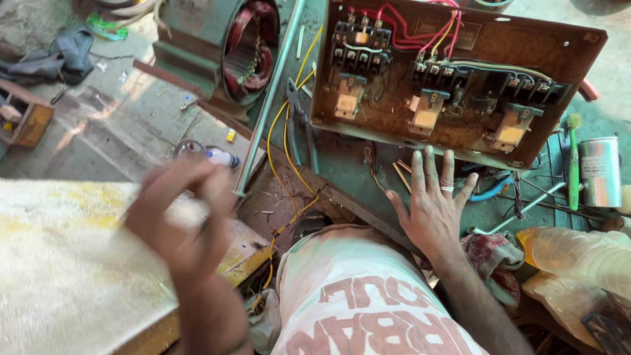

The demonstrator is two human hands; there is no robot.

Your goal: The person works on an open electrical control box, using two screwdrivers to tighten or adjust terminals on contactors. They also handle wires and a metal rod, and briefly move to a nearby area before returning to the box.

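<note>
While the right hand (435, 202) lies flat with fingers spread on the green bench top (342, 164), just below the rusty open control box (453, 79), it holds nothing and appears to serve as a brace. The left hand (181, 213) is raised and blurred; its grip cannot be told. The box is tilted open toward the person, exposing its contactors (358, 46) and red wiring (407, 29). Pliers (299, 121) and yellow wires (282, 141) lie just left of it, within reach.
</note>
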